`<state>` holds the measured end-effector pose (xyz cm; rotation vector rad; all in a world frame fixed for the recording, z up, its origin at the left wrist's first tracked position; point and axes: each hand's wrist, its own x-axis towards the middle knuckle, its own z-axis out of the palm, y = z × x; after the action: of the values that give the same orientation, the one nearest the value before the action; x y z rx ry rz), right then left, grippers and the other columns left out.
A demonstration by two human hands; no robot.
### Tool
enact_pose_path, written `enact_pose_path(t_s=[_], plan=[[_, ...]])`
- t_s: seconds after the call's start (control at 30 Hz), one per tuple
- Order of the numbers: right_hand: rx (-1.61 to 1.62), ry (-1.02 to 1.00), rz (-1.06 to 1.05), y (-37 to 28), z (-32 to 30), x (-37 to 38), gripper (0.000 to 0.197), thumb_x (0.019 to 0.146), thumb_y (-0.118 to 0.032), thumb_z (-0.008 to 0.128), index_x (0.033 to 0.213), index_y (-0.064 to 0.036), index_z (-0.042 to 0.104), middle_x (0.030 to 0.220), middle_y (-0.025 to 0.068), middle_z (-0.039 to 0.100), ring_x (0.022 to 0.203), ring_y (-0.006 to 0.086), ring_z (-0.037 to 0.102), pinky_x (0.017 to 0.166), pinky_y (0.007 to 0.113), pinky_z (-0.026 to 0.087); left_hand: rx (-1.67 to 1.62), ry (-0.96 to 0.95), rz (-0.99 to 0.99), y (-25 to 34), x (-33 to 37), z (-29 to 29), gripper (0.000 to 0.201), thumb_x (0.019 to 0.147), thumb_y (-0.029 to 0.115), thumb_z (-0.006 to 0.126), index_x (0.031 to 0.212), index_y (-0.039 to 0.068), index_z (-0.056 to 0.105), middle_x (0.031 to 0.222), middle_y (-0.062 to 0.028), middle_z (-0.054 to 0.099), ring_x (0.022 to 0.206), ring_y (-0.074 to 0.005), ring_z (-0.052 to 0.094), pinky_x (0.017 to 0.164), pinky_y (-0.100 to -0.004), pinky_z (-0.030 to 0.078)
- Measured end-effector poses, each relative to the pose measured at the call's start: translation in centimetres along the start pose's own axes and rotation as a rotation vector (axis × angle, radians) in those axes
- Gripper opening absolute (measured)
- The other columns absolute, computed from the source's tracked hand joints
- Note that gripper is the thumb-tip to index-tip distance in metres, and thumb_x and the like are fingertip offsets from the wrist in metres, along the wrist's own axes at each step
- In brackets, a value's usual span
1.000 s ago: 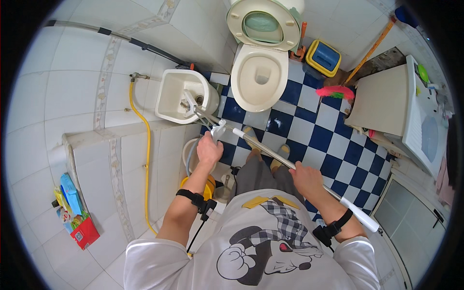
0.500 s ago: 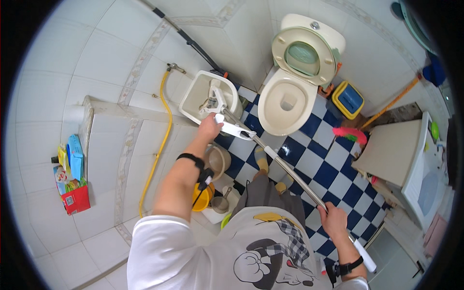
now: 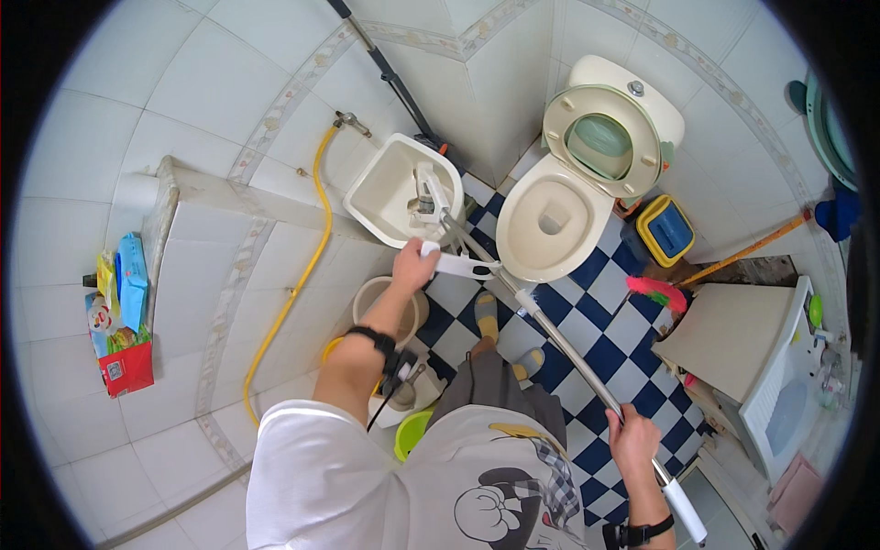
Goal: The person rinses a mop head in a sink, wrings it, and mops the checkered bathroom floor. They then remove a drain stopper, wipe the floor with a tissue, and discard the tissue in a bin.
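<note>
Head view: the free end of a white lever (image 3: 458, 265) is gripped by the left hand (image 3: 414, 269), fingers curled around it; the lever's other end is joined to the metal pole (image 3: 573, 359) of a mop. The pole is gripped by the right hand (image 3: 632, 438), fist closed just above the white end sleeve (image 3: 686, 513). Pole is held on a diagonal, upper end at the white basin (image 3: 353, 194). Mop head (image 3: 429, 189) is held inside the basin; contact with the basin bottom can't be told. Black straps are worn on both forearms. Below the left hand, a pale bucket (image 3: 364, 304) is seen beside the wall, a lime-green tub (image 3: 412, 436) nearer the body. Yellow hose (image 3: 327, 202) is attached to the wall tap (image 3: 351, 122), left of the basin. Toilet (image 3: 515, 225) is placed right of the basin, lid raised; farther right, a yellow-rimmed bin (image 3: 666, 231) and pink broom (image 3: 656, 293).
</note>
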<state>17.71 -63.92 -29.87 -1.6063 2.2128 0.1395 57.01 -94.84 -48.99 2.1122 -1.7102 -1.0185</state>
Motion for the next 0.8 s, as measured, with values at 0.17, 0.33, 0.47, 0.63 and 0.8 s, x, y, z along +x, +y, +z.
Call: enact_pose_path(t_s=[0.17,0.33,0.47,0.63,0.8], plan=[[-0.077,-0.089,-0.05,-2.8,0.0,4.2,0.026,0.093,-0.035,0.061,0.089,-0.0091,0.061,0.067,0.0139,0.066,0.059,0.0336,0.066,0.053,0.044,0.052,0.059,0.1,-0.082,0.4,-8.3,-1.6,0.039,0.078,0.035,0.069,0.1,0.004,0.06,0.09,-0.0222,0.068,0.092,-0.0408,0.065,0.081,-0.0461,0.051],[-0.131,-0.166,-0.033,-6.8,0.2,6.4,0.029,0.095,-0.038,0.057,0.091,-0.009,0.056,0.068,0.0139,0.066,0.063,0.0355,0.067,0.056,0.046,0.051,0.035,0.09,-0.036,2.8,-12.5,1.3,0.035,0.077,0.024,0.07,0.101,0.005,0.054,0.09,-0.021,0.065,0.089,-0.0423,0.064,0.077,-0.0478,0.051],[-0.186,-0.194,-0.031,-7.9,-0.1,7.8,0.032,0.097,-0.041,0.053,0.095,-0.0094,0.06,0.072,0.0131,0.067,0.065,0.035,0.068,0.059,0.045,0.054,-0.004,0.1,-0.043,2.6,-11.5,1.3,0.034,0.076,0.024,0.069,0.095,0.004,0.049,0.085,-0.0214,0.063,0.085,-0.0438,0.062,0.073,-0.0519,0.048],[-0.162,-0.086,-0.043,-7.3,-2.0,8.6,0.028,0.092,-0.039,0.06,0.092,-0.0106,0.064,0.069,0.014,0.067,0.064,0.0367,0.066,0.058,0.047,0.052,0.016,0.034,0.017,0.1,-9.7,0.0,0.035,0.076,0.024,0.07,0.095,0.005,0.048,0.086,-0.0226,0.063,0.086,-0.0447,0.062,0.073,-0.0515,0.049],[-0.176,0.116,-0.224,-4.9,-8.1,7.9,0.025,0.086,-0.034,0.069,0.087,-0.0089,0.065,0.067,0.012,0.064,0.059,0.0326,0.064,0.054,0.044,0.049,0.137,-0.201,0.05,-3.1,-3.9,-5.5,0.038,0.071,0.025,0.079,0.093,0.004,0.057,0.093,-0.0211,0.066,0.092,-0.0417,0.063,0.08,-0.049,0.051]])
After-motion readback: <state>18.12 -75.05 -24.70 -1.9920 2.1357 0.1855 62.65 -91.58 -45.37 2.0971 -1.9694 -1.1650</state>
